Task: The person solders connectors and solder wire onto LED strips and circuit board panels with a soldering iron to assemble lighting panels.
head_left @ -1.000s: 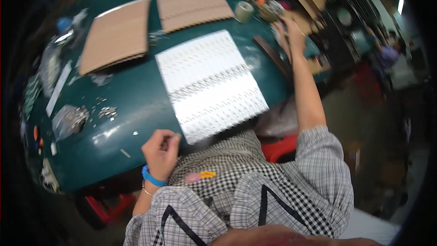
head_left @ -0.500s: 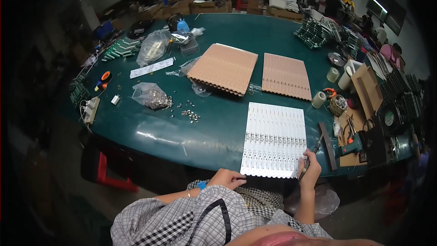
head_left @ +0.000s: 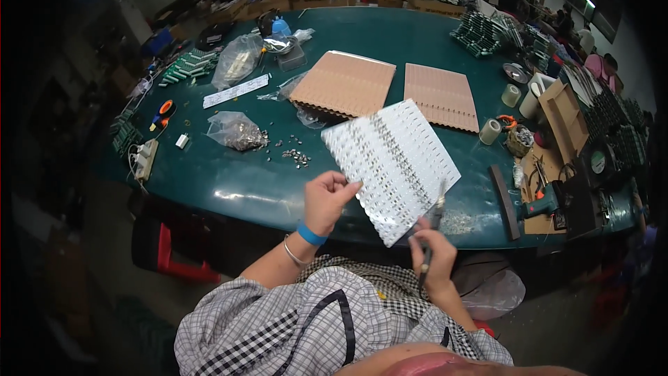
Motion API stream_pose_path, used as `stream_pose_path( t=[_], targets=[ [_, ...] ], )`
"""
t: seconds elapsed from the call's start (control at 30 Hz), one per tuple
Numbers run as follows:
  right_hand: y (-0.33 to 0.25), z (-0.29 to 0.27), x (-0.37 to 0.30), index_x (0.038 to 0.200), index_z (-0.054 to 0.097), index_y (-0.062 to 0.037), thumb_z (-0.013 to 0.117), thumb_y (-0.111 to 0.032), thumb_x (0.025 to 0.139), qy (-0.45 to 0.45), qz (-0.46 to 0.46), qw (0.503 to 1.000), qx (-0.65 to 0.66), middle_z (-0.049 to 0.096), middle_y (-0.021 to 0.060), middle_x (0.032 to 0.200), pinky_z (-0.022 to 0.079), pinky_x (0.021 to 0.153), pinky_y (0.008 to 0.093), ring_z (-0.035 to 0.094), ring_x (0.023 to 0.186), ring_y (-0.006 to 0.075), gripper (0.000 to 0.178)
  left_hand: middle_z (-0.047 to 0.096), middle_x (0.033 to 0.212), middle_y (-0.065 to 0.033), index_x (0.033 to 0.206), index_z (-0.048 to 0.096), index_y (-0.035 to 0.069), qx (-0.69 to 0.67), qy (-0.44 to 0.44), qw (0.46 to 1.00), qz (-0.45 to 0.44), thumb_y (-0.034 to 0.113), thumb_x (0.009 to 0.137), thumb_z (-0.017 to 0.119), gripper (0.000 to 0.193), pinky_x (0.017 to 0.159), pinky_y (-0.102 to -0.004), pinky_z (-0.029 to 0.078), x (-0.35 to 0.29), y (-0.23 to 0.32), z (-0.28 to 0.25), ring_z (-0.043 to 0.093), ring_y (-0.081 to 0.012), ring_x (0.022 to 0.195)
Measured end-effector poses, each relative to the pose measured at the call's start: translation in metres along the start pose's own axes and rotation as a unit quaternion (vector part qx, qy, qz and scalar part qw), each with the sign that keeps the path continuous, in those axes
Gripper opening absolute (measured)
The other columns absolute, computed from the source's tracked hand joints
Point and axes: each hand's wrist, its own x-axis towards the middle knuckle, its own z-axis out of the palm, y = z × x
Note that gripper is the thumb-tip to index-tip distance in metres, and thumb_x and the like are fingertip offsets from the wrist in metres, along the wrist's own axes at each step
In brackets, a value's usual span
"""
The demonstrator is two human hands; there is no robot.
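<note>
A white circuit-board panel (head_left: 396, 160), with rows of small parts across it, is raised at a slant above the near edge of the table. My left hand (head_left: 325, 202) pinches its left edge between thumb and fingers. At the panel's lower right corner, my right hand (head_left: 435, 254) is closed around a dark pen-shaped tool (head_left: 437, 216), whose slim end points up beside the board. Blur hides the tool's exact kind and whether these fingers also touch the panel. Behind the panel lie two stacks of tan boards, the larger stack (head_left: 348, 83) and the smaller stack (head_left: 440, 94).
Loose metal bits (head_left: 296, 157) lie left of the panel, beside a plastic bag (head_left: 236, 131) of similar pieces. To the right are a dark bar (head_left: 504, 202), a green power tool (head_left: 543, 200) and tape rolls (head_left: 490, 131). A red stool (head_left: 167, 257) stands below left.
The panel has come up off the table, turned and moved left. My left hand has risen from the table edge to grip it. My right hand has moved left with the tool.
</note>
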Motion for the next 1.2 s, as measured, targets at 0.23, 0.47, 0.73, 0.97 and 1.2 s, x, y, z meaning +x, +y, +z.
stream_pose_path(
  t=[0.23,0.47,0.73,0.97,1.2],
  targets=[
    [0.007,-0.052,0.074,0.114,0.056,-0.004,0.075,0.005,0.075,0.184,-0.036,0.982,0.013,0.059,0.0201,0.131,0.052,0.07,0.0268,0.062,0.108,0.0236,0.045,0.052,0.059,0.0034,0.083,0.068,-0.001,0.175,0.021,0.944,0.28,0.001,0.076,0.078,0.013,0.045,-0.0209,0.033,0.013,0.096,0.016,0.043,-0.0023,0.051],
    [0.019,-0.075,0.081,0.12,0.054,-0.001,0.074,-0.007,0.082,0.286,-0.088,0.954,0.034,0.059,0.0184,0.127,0.047,0.086,0.03,0.06,0.106,0.0232,0.043,0.055,0.061,-0.0062,0.094,0.071,0.007,0.271,-0.188,0.782,0.529,-0.001,0.067,0.081,0.03,0.043,-0.0277,0.041,-0.008,0.123,0.047,0.053,-0.0169,0.047],
    [0.087,-0.096,0.025,0.111,0.05,-0.0005,0.062,-0.032,0.09,0.282,-0.025,0.94,0.19,0.062,0.0192,0.109,0.046,0.095,0.0394,0.06,0.101,0.0264,0.04,0.057,0.069,-0.0019,0.105,0.072,0.004,0.314,-0.141,0.829,0.441,0.013,0.058,0.091,0.052,0.043,-0.025,0.035,-0.018,0.12,0.015,0.045,-0.0098,0.052],
    [0.108,-0.077,-0.001,0.112,0.048,-0.0012,0.068,-0.028,0.089,0.226,0.004,0.941,0.252,0.06,0.0201,0.111,0.045,0.099,0.0442,0.058,0.107,0.0293,0.04,0.062,0.09,-0.0023,0.112,0.07,0.002,0.093,-0.123,0.978,0.137,-0.001,0.066,0.086,0.049,0.047,-0.0154,0.026,-0.007,0.06,0.015,0.032,0.0009,0.056],
    [0.121,-0.071,0.002,0.113,0.048,-0.0008,0.075,-0.028,0.083,0.166,-0.021,0.963,0.212,0.059,0.0224,0.114,0.045,0.1,0.0471,0.058,0.11,0.0314,0.048,0.067,0.101,-0.0121,0.098,0.071,-0.001,0.019,-0.188,0.957,0.22,-0.01,0.074,0.075,0.025,0.056,-0.0178,0.045,0.007,0.028,0.019,0.057,-0.0063,0.071]
  ],
)
